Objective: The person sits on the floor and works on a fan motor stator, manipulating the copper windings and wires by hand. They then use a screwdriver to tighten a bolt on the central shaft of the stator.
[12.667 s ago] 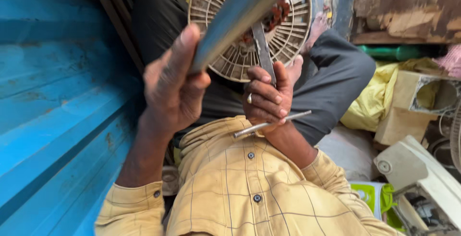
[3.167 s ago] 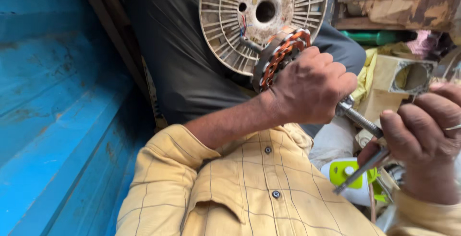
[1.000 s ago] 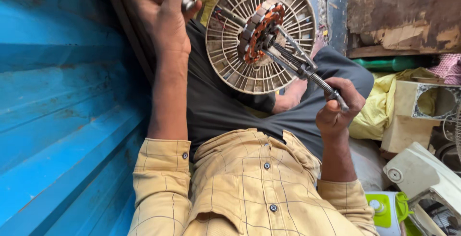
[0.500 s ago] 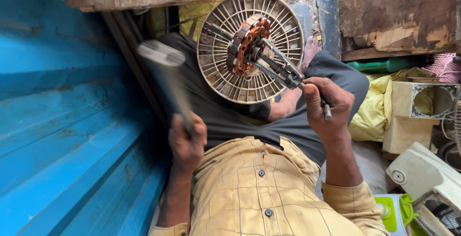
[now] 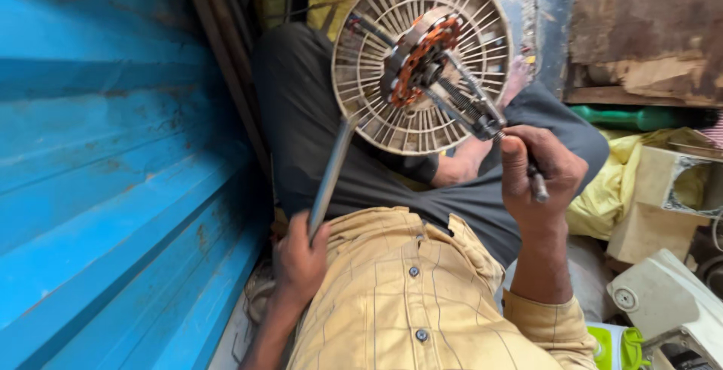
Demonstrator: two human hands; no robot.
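A corrugated blue metal wall [image 5: 98,151] fills the left side. Beside it the left hand [image 5: 300,253] is closed around the lower end of a long grey metal bar [image 5: 331,178]; the bar's upper end meets the lower left rim of the round, ribbed fan motor housing [image 5: 422,61] resting on the dark-trousered lap [image 5: 316,136]. At the housing's middle sits the copper-wound stator [image 5: 418,57], partly covered by a metal puller tool [image 5: 467,102]. The right hand [image 5: 542,174] grips the tool's handle, hiding most of it. Blurred cream plastic casings [image 5: 663,212] lie cut off at the right.
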